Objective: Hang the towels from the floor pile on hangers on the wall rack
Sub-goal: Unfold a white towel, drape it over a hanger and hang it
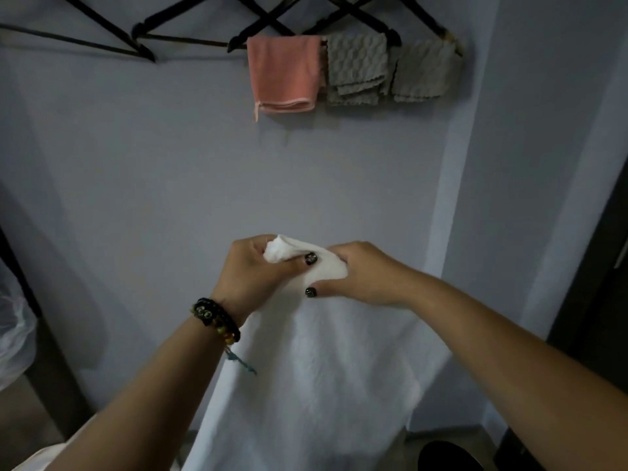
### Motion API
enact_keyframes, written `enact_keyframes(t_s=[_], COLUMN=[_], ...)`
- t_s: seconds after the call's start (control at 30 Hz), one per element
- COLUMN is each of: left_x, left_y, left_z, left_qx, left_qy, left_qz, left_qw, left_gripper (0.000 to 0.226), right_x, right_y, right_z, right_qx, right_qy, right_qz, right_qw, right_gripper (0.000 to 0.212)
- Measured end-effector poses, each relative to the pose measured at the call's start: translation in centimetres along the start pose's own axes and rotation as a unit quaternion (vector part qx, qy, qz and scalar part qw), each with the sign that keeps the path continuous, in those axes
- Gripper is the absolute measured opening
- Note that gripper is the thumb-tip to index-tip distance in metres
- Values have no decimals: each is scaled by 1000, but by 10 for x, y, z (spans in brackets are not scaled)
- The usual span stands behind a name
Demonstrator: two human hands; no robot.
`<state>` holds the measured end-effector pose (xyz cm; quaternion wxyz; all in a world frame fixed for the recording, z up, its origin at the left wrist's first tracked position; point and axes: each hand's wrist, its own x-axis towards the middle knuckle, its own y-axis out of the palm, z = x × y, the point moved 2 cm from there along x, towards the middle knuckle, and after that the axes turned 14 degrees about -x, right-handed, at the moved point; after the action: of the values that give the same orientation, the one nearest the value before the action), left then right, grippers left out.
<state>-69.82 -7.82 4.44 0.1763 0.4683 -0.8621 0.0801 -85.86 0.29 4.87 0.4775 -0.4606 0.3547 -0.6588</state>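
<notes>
1. I'm watching both hands working a white towel (316, 362) at chest height in front of the wall, near centre of the view.
2. The left hand (253, 271) is gripping the towel's top corner, fingers curled round a bunched wad of cloth, thumb pressing across it.
3. The right hand (360, 273) is pinching the top edge just beside the left, thumb underneath, fingers closed over the fabric; the two hands are almost touching.
4. The rest of the towel is hanging straight down between the forearms toward the floor; its lower end is running out of the frame, so I can't tell whether it is clear of the floor.
5. Far up on the wall, the hangers (204, 35) are sitting on the rack, several bare on the left.
6. A pink towel (283, 74) and two grey towels (356, 68) are already draped over hanger bars on the right, side by side and overlapping.
7. Handling call: the cloth is looking soft, limp and light, not slippery, nothing fragile; it's probably going to sag and fold wherever it isn't supported.
8. Best hold, I'm judging, is along the top edge with the hands spread to two corners, so it drapes flat over a bare hanger bar.
</notes>
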Motion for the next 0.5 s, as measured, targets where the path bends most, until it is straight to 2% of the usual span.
enact_keyframes(t_s=[0.13, 0.23, 0.33, 0.37, 0.43, 0.5], left_x=[-7, -14, -17, -17, -17, -19], left_y=[-20, -29, -34, -36, -42, -44], left_z=[10, 20, 33, 37, 44, 48], left_qx=[9, 6, 14, 35, 152, 277], left_qy=[-10, -19, -27, -22, 25, 90], left_qz=[-63, -105, -134, -140, -140, -120], left_qw=[998, 994, 991, 989, 978, 949], left_gripper=[21, 22, 23, 26, 37, 40], right_x=[-13, -26, -33, -33, -32, -29], right_y=[27, 49, 63, 65, 67, 66], right_z=[-40, -66, -85, -90, -99, -104], right_qx=[12, -50, -139, -156, -172, -190], right_qy=[13, 25, 17, 10, -3, -22], right_qz=[-42, -69, -113, -124, -135, -144], right_qw=[999, 996, 984, 980, 976, 971], right_gripper=[35, 32, 52, 58, 66, 74])
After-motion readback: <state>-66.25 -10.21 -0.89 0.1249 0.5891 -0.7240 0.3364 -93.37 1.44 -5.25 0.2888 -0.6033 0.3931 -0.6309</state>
